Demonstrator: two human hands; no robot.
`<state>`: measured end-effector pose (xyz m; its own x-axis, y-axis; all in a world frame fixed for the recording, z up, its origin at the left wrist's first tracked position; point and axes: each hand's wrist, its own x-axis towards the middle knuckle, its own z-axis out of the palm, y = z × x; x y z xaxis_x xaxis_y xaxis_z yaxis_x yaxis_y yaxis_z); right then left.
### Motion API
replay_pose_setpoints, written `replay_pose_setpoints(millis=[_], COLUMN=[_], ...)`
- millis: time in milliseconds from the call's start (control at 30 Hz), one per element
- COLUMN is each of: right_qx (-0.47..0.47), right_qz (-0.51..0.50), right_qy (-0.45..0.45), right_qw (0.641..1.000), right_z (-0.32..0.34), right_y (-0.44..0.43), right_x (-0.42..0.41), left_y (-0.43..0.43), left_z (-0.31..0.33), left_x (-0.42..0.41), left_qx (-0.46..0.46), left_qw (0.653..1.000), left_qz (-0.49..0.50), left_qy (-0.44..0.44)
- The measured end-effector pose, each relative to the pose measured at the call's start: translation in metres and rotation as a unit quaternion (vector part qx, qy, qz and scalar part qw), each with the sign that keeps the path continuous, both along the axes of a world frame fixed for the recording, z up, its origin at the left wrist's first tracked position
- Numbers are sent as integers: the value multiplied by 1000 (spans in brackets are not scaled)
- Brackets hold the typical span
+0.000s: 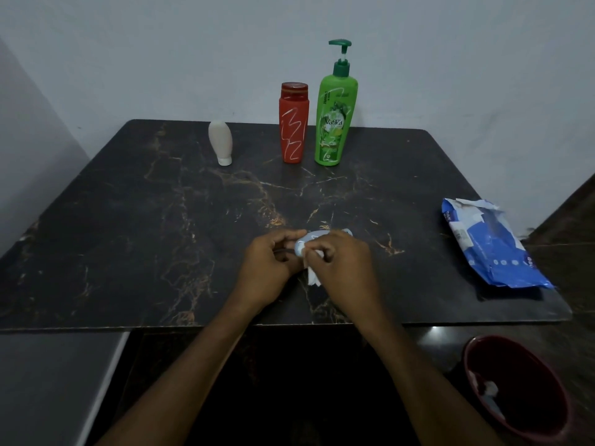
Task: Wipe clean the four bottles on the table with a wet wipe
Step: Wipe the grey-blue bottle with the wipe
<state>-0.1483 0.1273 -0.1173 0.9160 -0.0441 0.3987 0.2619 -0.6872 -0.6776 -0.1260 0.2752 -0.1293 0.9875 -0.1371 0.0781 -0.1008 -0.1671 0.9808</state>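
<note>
On the dark tabletop (128, 220), the blue wipe pack (492, 246) lies open at my right. At the back stand the green pump bottle (335, 123), the red bottle (293, 127) just beside it, and the white bottle (220, 141) apart on its cap. I cannot tell whether any of those three has been wiped. Near the front edge my left hand (267, 268) grips the small pale-blue bottle (317, 235) while my right hand (344, 265) pinches the wet wipe (313, 278) against it. I judge one bottle is in hand, with up to three left.
</note>
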Motion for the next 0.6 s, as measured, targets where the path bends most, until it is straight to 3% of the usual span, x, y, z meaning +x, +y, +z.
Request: replay_pose_setpoints(millis=[200, 433, 600], right_qx=[44, 20, 55], right_qz=[-110, -25, -120], right_qy=[51, 12, 58], right_qw=[992, 999, 990], right_z=[1, -3, -1], right_y=[-39, 5, -41], right_x=[10, -6, 11], left_y=[-3, -1, -2], left_z=[-1, -1, -2], left_x=[1, -1, 1], left_qx=[12, 10, 13], left_qw=[1000, 1000, 1000], left_qz=[9, 7, 10], left_qy=[5, -17, -4])
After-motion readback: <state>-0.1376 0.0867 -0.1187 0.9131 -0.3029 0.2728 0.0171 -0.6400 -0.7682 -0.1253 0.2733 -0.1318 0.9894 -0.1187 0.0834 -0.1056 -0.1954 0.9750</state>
